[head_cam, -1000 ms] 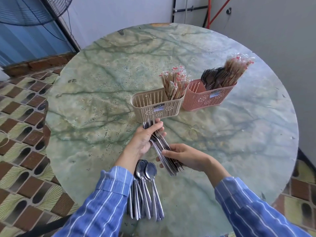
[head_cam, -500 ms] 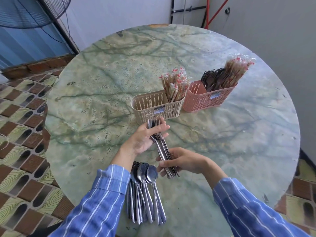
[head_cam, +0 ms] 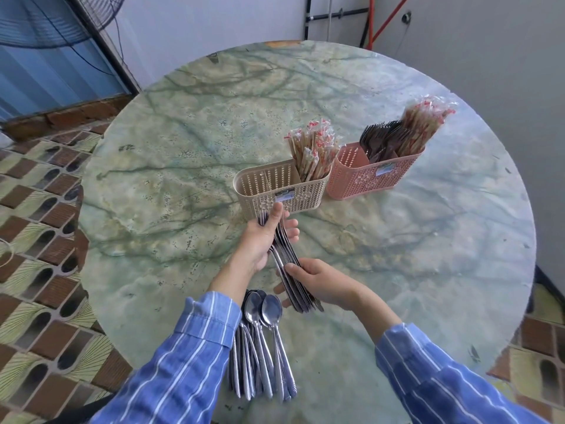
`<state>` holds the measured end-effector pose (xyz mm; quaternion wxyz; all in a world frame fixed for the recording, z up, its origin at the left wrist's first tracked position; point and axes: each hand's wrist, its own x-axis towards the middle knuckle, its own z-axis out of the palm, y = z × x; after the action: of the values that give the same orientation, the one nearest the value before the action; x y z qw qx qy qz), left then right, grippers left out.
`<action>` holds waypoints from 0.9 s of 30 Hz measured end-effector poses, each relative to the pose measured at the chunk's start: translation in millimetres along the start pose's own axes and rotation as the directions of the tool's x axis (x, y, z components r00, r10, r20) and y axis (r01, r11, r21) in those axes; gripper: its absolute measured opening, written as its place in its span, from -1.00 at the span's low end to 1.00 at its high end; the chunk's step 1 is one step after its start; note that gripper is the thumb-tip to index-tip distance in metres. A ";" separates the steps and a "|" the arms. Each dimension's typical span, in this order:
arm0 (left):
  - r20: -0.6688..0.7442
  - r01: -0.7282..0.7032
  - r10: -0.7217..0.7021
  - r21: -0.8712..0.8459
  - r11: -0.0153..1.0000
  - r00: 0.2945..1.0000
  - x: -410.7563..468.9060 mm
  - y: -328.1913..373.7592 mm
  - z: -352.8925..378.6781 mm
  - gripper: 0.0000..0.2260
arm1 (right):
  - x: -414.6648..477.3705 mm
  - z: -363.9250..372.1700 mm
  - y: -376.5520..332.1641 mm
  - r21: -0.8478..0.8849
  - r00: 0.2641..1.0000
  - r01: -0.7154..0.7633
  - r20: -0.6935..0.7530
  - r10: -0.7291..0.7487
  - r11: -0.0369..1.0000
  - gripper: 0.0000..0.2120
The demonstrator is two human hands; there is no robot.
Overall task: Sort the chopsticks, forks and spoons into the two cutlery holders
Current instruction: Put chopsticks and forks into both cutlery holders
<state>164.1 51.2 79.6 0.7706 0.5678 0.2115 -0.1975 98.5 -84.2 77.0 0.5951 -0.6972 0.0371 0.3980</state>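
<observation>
A bundle of metal forks (head_cam: 287, 258) is held between both hands just in front of the beige holder (head_cam: 305, 197). My left hand (head_cam: 260, 240) grips the tine end close to the holder's front wall. My right hand (head_cam: 318, 280) grips the handle end. Wrapped chopsticks (head_cam: 312, 148) stand in the beige holder's right compartment; its left compartment looks empty. The pink holder (head_cam: 373, 179) to the right carries dark forks (head_cam: 379, 139) and more wrapped chopsticks (head_cam: 425, 123). A pile of spoons (head_cam: 263, 341) lies on the table near me.
The round green marble table (head_cam: 171, 185) ends close to my sleeves. A patterned tile floor (head_cam: 36, 240) lies to the left, a grey wall (head_cam: 489, 56) stands to the right, and a fan (head_cam: 46, 19) sits at the upper left.
The fork bundle has swung to point more directly at the beige holder and moved a little closer to it. Both hands kept their hold.
</observation>
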 end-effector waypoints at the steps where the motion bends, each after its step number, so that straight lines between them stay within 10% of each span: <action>1: -0.036 0.004 -0.004 -0.012 1.000 0.999 0.8 -0.9 1.3 -0.51 | 2.1 1.9 0.3 -0.100 0.998 0.020 -0.063 -0.027 0.995 -0.66; 4: -0.108 0.002 -0.004 -0.016 1.000 0.994 0.6 -1.5 4.0 -0.44 | 4.8 4.5 1.4 -0.437 0.974 0.029 -0.191 -0.125 0.899 -0.65; 11: -0.220 0.087 -0.097 -0.056 0.995 0.971 -1.2 1.9 14.2 -0.47 | 6.4 13.1 2.5 -0.618 0.959 0.084 -0.163 -0.231 0.782 -0.70; 16: -0.120 0.029 -0.041 -0.100 0.995 0.992 -1.0 4.4 11.2 -0.71 | -1.9 12.9 3.6 -0.044 0.998 0.054 -0.029 -0.055 0.998 -0.65; 21: -0.053 -0.084 0.074 -0.229 0.970 0.996 -2.8 11.3 4.3 -0.81 | -17.2 -0.9 10.2 0.407 0.991 -0.025 0.131 -0.032 0.913 -0.74; 27: -0.034 -0.081 0.081 0.001 0.997 0.996 -2.3 17.6 -3.7 -0.80 | -6.6 7.5 16.7 -0.168 0.969 0.153 -0.170 -0.182 0.974 -0.93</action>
<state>171.5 59.8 93.9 0.7744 0.5789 0.2016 -0.1565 81.4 -85.4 67.8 0.5651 -0.7754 0.0022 0.2816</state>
